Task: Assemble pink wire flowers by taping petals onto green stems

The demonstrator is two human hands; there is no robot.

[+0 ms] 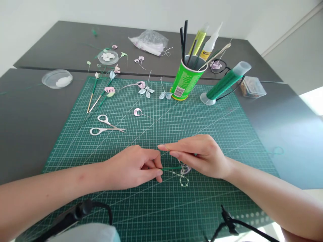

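My left hand [137, 168] pinches a thin green-wrapped stem [171, 167] between thumb and fingers, low over the cutting mat. From that stem a pale purple looped petal [185, 169] and a beaded wire loop [184, 181] stick out to the right, partly under my right hand. My right hand [204, 154] is closed, its thumb and fingertips pinching a fine thread [165, 153] that runs toward my left fingers. White-handled scissors [107, 126] lie beyond my left hand. A single pink-and-white petal on wire [137, 112] rests farther up the mat.
The green cutting mat [161, 208] covers much of the dark table. A green can [185, 79] of tools and a leaning green tube [227, 82] stand at the back right. Wire flowers [146, 90], shallow dishes [57, 79], a plastic bag [150, 42] and a small box [252, 87] lie behind.
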